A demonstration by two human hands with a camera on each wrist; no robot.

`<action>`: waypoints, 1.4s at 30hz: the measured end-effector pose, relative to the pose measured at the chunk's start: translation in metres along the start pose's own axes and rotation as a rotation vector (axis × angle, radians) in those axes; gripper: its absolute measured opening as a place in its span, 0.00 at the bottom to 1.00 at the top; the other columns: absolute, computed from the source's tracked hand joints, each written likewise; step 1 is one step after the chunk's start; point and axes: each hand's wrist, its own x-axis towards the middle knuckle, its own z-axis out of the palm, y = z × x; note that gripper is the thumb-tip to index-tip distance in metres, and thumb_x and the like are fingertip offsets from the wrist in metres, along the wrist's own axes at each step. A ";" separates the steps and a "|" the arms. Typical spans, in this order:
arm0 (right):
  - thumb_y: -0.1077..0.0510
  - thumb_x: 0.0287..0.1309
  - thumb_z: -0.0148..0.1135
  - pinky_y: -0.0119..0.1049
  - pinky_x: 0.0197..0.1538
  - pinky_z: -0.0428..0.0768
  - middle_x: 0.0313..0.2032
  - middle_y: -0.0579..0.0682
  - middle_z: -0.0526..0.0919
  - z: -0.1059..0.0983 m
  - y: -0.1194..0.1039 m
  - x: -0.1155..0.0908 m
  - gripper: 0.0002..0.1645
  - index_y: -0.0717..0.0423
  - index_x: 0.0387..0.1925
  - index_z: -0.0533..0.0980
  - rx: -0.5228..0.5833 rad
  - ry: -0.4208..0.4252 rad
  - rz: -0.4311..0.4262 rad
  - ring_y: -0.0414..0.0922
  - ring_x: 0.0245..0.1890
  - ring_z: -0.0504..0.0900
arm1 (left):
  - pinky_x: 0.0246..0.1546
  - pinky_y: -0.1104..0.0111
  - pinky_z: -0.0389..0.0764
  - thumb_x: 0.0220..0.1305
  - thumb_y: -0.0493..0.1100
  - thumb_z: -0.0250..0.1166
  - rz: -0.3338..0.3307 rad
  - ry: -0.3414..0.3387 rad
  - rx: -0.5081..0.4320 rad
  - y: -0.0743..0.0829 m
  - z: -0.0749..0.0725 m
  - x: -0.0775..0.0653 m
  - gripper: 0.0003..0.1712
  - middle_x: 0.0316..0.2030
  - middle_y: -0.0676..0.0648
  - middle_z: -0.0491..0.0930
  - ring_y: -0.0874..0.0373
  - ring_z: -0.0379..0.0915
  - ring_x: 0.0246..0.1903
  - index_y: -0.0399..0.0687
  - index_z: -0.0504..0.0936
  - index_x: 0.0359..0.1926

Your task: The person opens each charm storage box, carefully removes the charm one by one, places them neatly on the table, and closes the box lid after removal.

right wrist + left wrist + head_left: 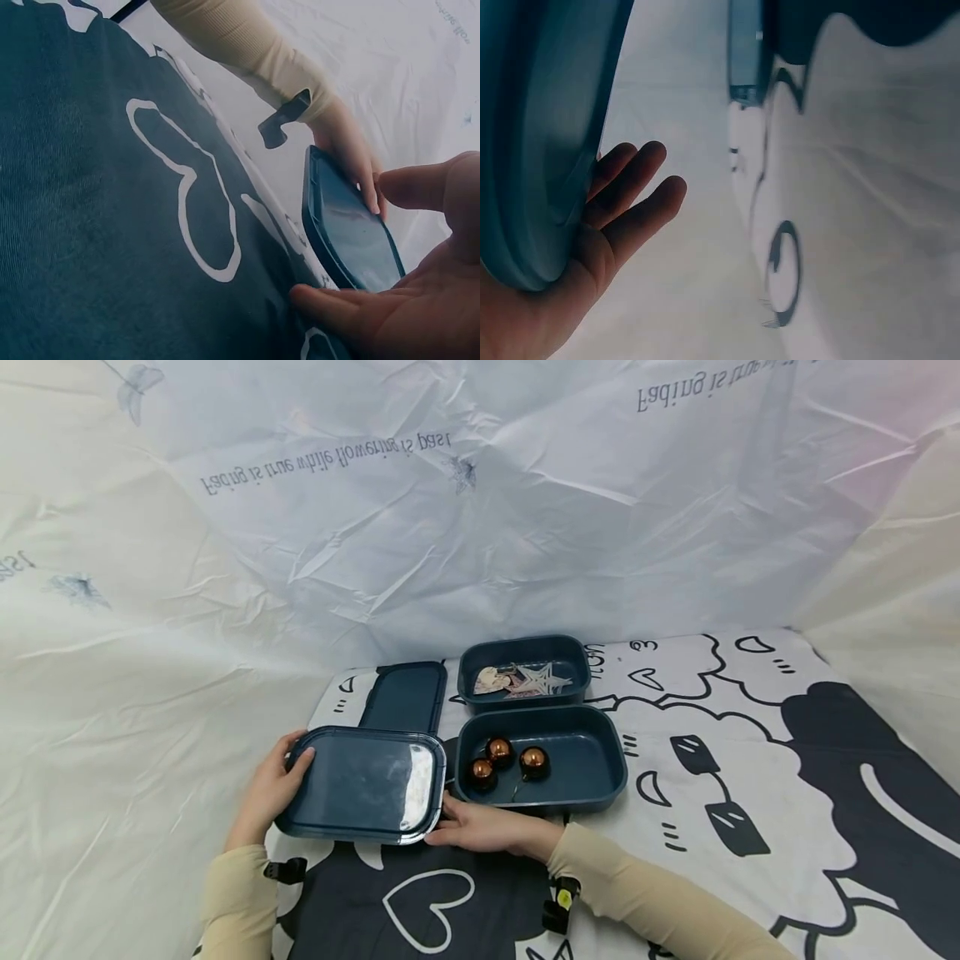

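A dark blue rectangular lid (360,781) is raised over the cloth, tilted. My left hand (273,789) grips its left end, thumb on the upper face and the other fingers behind it; in the left wrist view those fingers (634,184) extend past the lid's edge. At the lid's lower right corner is my right hand (483,825), its thumb and fingers spread apart around that end in the right wrist view; whether they touch it is hidden. Just right of the lid, a dark blue box (577,764) contains several shiny brown balls (534,762).
Behind that box stands a second blue box (471,660) with a star ornament (542,680) and a printed figure piece (491,680) inside. Another flat blue lid (405,697) lies at the back left. White sheeting (525,560) rises behind the patterned cloth (712,760).
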 end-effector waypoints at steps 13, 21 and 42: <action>0.47 0.72 0.60 0.48 0.68 0.70 0.72 0.61 0.65 -0.008 0.006 -0.002 0.52 0.65 0.79 0.42 -0.044 0.111 0.088 0.52 0.68 0.71 | 0.64 0.35 0.60 0.79 0.59 0.49 -0.045 -0.251 -0.025 -0.014 0.026 0.016 0.39 0.73 0.25 0.54 0.26 0.52 0.70 0.42 0.54 0.79; 0.52 0.72 0.60 0.43 0.55 0.81 0.50 0.52 0.81 -0.009 0.004 0.000 0.51 0.69 0.78 0.41 0.027 0.097 0.108 0.50 0.51 0.83 | 0.67 0.35 0.54 0.81 0.55 0.48 -0.094 -0.360 -0.049 -0.018 0.030 0.011 0.39 0.75 0.26 0.48 0.27 0.44 0.72 0.41 0.49 0.80; 0.51 0.72 0.61 0.43 0.52 0.83 0.48 0.54 0.85 -0.006 0.009 0.002 0.53 0.70 0.78 0.39 0.077 0.073 0.119 0.50 0.49 0.84 | 0.70 0.36 0.48 0.82 0.54 0.47 -0.041 -0.375 -0.053 -0.027 0.034 0.007 0.39 0.76 0.27 0.43 0.28 0.37 0.74 0.38 0.46 0.80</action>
